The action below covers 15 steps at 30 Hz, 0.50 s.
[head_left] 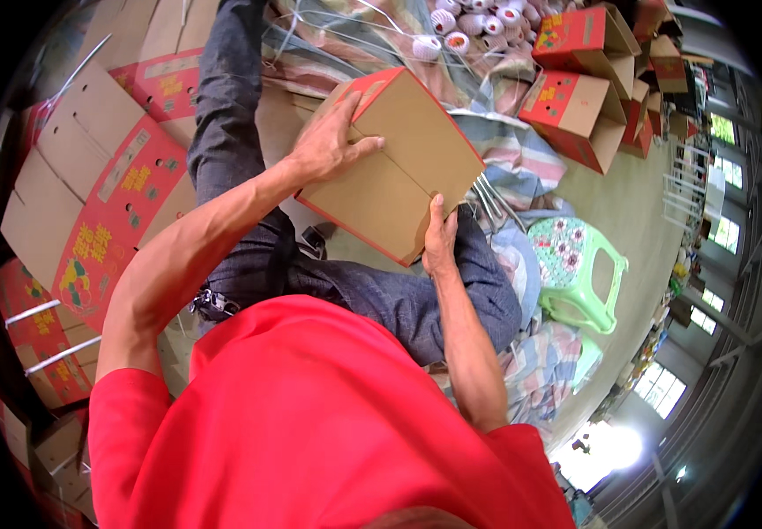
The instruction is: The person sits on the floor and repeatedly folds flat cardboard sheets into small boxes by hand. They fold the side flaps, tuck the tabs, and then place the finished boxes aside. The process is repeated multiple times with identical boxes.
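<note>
Between my two hands is a red cardboard box (pixel 394 163), tilted above my lap, with a plain brown face with a seam across it toward me. My left hand (pixel 335 145) grips its left side, thumb on the brown face and fingers reaching over the red edge. At the lower right corner my right hand (pixel 439 236) holds on, its thumb lying on the brown face and its other fingers partly hidden. The far sides of the box are out of sight.
Flattened red and brown cartons (pixel 121 212) are stacked on the left. Fruits in foam nets (pixel 487 26) lie on a striped cloth (pixel 332 48) ahead. Open red boxes (pixel 572 110) stand at the far right, with a green plastic stool (pixel 575 260) nearer.
</note>
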Each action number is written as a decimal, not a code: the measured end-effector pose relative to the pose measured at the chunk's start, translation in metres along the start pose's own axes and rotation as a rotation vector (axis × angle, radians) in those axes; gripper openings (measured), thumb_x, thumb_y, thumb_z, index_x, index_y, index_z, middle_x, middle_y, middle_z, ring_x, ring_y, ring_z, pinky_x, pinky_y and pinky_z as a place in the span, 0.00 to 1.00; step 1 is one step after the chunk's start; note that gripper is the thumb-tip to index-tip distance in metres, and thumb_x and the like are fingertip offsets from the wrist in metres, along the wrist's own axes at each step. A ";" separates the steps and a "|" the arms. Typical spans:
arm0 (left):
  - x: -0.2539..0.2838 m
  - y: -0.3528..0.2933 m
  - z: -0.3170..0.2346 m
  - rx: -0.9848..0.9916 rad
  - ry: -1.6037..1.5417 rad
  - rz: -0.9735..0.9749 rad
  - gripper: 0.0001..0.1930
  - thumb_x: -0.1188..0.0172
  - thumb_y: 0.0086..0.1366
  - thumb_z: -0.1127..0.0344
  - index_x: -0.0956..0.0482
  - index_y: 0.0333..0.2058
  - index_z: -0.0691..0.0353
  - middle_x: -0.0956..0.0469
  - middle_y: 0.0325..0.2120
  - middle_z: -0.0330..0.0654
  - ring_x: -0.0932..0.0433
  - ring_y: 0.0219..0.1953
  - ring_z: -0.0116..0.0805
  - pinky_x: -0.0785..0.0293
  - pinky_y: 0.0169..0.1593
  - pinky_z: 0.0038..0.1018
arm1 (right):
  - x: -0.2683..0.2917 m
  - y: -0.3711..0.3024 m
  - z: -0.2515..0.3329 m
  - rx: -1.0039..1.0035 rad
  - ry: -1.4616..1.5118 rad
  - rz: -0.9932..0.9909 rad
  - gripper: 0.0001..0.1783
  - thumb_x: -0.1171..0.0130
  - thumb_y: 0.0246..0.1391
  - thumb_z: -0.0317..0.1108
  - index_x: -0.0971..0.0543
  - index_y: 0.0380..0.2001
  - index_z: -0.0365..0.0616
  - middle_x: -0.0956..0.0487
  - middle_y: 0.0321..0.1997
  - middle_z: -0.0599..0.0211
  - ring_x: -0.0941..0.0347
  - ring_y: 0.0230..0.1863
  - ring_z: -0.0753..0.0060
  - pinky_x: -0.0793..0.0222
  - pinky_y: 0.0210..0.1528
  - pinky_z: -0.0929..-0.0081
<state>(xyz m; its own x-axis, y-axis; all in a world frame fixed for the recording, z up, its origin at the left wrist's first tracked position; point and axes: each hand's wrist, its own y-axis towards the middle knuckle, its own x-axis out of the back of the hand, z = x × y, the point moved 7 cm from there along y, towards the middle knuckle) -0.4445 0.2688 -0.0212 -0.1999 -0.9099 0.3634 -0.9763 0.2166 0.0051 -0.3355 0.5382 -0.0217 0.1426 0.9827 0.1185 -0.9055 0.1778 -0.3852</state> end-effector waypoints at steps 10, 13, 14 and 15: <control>0.016 -0.025 -0.152 -0.468 0.809 -0.064 0.47 0.33 0.62 0.54 0.43 0.78 0.57 0.44 0.77 0.58 0.46 0.78 0.65 0.50 0.78 0.59 | -0.053 0.060 -0.038 0.312 -0.388 0.232 0.33 0.53 0.79 0.48 0.39 0.76 0.41 0.32 0.75 0.58 0.36 0.74 0.66 0.38 0.74 0.63; -0.062 -0.060 -0.075 -0.591 1.139 0.143 0.39 0.43 0.68 0.55 0.37 0.76 0.55 0.44 0.79 0.46 0.51 0.81 0.59 0.55 0.81 0.56 | -0.062 0.063 -0.059 0.165 -0.385 0.445 0.31 0.52 0.78 0.39 0.39 0.76 0.38 0.31 0.76 0.54 0.34 0.75 0.63 0.32 0.71 0.60; -0.083 -0.073 -0.036 -0.557 1.214 0.210 0.38 0.44 0.68 0.54 0.36 0.76 0.55 0.43 0.79 0.45 0.50 0.81 0.58 0.55 0.81 0.56 | -0.054 0.066 -0.087 -0.228 0.132 0.359 0.31 0.51 0.77 0.36 0.39 0.76 0.37 0.31 0.76 0.50 0.33 0.75 0.61 0.30 0.69 0.58; -0.087 -0.085 -0.006 -0.397 1.239 0.504 0.36 0.45 0.69 0.55 0.34 0.75 0.55 0.41 0.78 0.46 0.50 0.81 0.56 0.57 0.81 0.58 | -0.044 0.063 -0.094 -0.374 0.073 0.246 0.33 0.49 0.75 0.36 0.42 0.77 0.36 0.29 0.74 0.43 0.31 0.74 0.59 0.29 0.68 0.53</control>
<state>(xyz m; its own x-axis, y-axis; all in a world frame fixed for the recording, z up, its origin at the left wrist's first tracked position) -0.3435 0.3315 -0.0471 -0.1122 0.1515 0.9821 -0.6919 0.6975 -0.1867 -0.3614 0.5116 -0.1374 -0.0191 0.9968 -0.0778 -0.7112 -0.0683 -0.6997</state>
